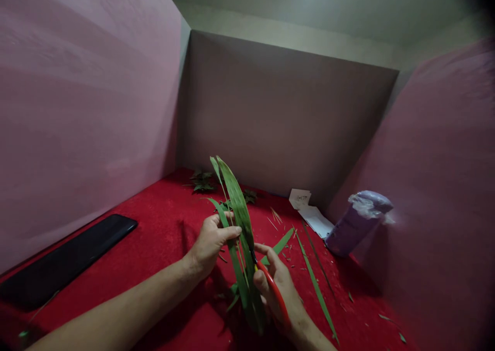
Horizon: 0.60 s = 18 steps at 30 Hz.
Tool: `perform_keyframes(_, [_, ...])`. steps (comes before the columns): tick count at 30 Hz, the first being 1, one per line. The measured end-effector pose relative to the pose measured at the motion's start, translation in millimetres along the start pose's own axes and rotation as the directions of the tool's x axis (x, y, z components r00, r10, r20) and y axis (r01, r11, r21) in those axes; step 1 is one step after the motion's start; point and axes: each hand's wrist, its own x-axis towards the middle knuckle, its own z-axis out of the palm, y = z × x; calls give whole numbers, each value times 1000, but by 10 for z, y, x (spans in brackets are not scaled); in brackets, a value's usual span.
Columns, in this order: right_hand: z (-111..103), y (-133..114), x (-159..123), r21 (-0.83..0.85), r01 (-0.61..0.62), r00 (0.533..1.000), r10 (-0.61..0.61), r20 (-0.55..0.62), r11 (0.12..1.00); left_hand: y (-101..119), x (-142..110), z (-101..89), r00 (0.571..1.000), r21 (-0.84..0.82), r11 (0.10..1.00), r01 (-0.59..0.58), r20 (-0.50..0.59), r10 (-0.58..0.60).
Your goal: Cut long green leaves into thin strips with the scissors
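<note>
My left hand (214, 240) pinches several long green leaves (238, 206) between thumb and fingers, holding them upright above the red cloth. My right hand (276, 284) is closed around a pair of scissors (276, 291) with red-orange handles. Their dark blades meet the edge of the leaves just below my left thumb; whether the blades are open or closed cannot be made out. The lower ends of the leaves hang down between my two hands, partly hidden by the right one.
A red cloth (154, 237) covers the surface. At left lies a long black object (69, 258). Leaf sprigs (203, 181) are at the back. Cut strips (315, 284) and scraps lie right, near white papers (315, 219) and a purple container (353, 227) with plastic. Pink walls flank both sides.
</note>
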Motion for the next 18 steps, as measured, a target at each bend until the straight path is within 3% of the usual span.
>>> perform_keyframes(4, [13, 34, -3, 63, -4, 1000, 3, 17, 998, 9, -9, 7, 999, 6, 1000, 24, 21, -24])
perform_keyframes(10, [41, -26, -24, 25, -15, 999, 16, -36, 1000, -4, -6, 15, 999, -17, 999, 27, 37, -27])
perform_keyframes(18, [28, -26, 9, -1, -12, 1000, 12, -18, 1000, 20, -59, 41, 995, 9, 1000, 11, 101, -12])
